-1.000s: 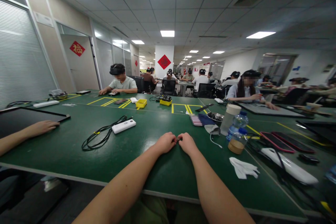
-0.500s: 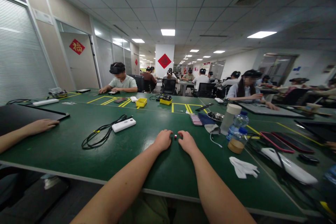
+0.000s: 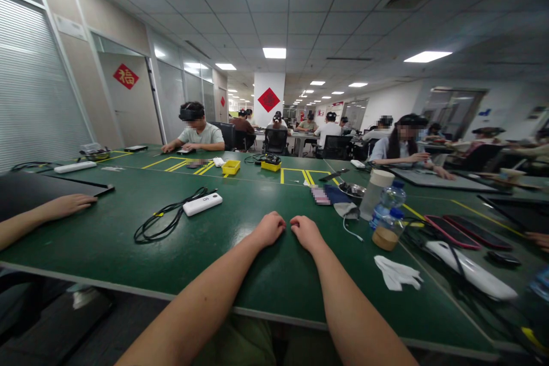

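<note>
Left hand point(image 3: 268, 230) and right hand point(image 3: 306, 232) curled just apart, in from flat green surface's point(image 3: 128, 266) near edge; can't tell grip. Loose fingertips could drop any small hidden piece.

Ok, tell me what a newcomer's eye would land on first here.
Probably the bare left hand and right hand, curled close together but apart at the middle of the green table. Next, likely the red diamond on the white pillar beyond. The white device beside the looped black cable, left of the hands, also stands out.
</note>
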Motion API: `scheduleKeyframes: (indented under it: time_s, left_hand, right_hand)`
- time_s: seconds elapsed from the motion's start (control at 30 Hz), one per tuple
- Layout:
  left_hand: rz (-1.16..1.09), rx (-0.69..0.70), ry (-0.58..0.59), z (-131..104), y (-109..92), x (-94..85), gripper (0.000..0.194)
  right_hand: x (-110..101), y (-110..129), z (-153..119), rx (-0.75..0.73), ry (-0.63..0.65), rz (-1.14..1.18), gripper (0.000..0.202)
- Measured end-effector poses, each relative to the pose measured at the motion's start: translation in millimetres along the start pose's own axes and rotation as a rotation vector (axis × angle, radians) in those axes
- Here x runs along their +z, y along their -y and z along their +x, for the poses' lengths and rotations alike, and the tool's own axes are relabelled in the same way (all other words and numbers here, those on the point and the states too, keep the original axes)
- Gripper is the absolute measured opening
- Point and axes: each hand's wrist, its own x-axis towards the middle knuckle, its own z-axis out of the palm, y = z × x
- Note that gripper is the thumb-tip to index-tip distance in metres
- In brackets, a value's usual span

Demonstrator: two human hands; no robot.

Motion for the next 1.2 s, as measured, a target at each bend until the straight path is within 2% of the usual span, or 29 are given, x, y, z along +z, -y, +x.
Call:
scheduleKeyframes:
  time_s: [0.1,0.2,0.33,0.63,0.8,1.1,1.2]
  left_hand:
    - [-0.171,-0.039,0.018,1.0,-0.4,-0.1,0.018]
    - [-0.471,-0.13,0.035,3.0,-0.5,0.2,0.018]
    - [-0.801,-0.216,-0.019,4.7,0.1,-0.8,0.022]
    - [-1.029,-0.291,0.023,1.3,8.7,-0.7,0.023]
    - [-1.1,-0.336,0.073,2.6,11.8,0.3,0.02]
    - [-1.167,-0.387,0.064,0.5,11.5,-2.8,0.021]
    - [-1.177,-0.448,0.049,-0.7,9.7,-5.4,0.016]
  right_hand:
    - [2.5,5.1,0.2,0.072,0.012,0.353,0.022]
    - [2.0,12.9,-2.0,0.169,0.061,0.79,0.022]
    - [-3.1,18.3,-5.4,0.237,0.035,1.069,0.021]
    - [-7.1,20.5,-6.4,0.337,0.045,1.075,0.022]
    - [-7.0,21.0,-6.4,0.355,0.099,1.16,0.02]
    - [-7.0,21.5,-7.0,0.363,0.113,1.136,0.021]
    - [-7.4,21.6,-7.0,0.358,0.1,1.089,0.022]
